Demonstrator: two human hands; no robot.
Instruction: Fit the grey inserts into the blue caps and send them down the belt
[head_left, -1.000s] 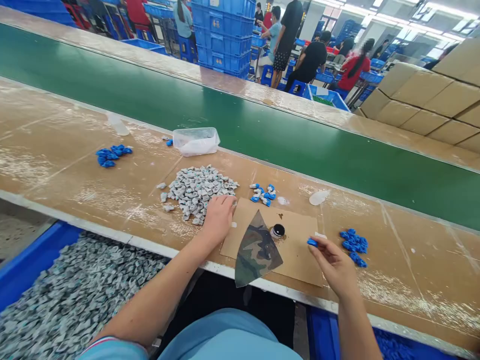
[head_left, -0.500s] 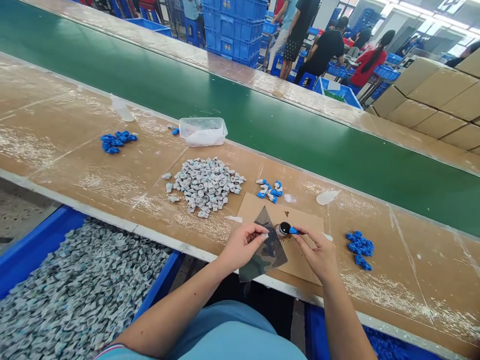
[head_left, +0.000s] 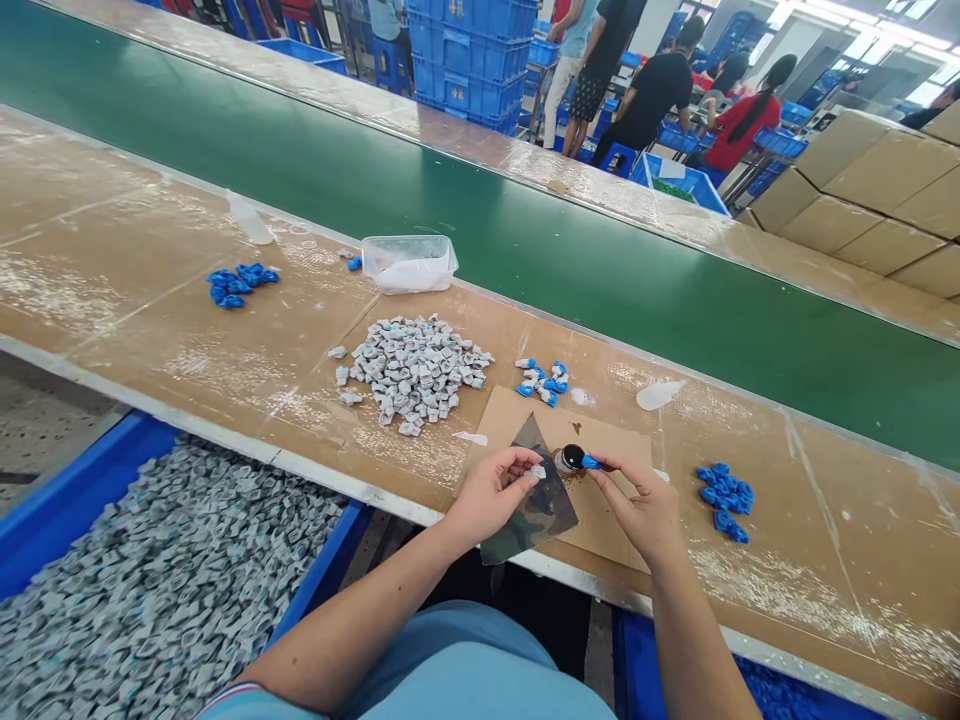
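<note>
A small blue piece (head_left: pixel 590 462) is pinched in the right hand (head_left: pixel 641 508) fingertips, its tip at the little dark pot (head_left: pixel 571 458) on the cardboard sheet (head_left: pixel 611 445). A grey piece (head_left: pixel 537 471) is gripped by the left hand (head_left: pixel 491 492), just beside. Probably best dipped lightly, with both parts kept low and close.

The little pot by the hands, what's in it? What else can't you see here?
Head view only:
- Little pot: contents too small to tell.
- Grey piece in left hand: mostly hidden by fingers.
- Blue piece in right hand: shape too small.
- Blue bin: cut off by the left edge.
</note>
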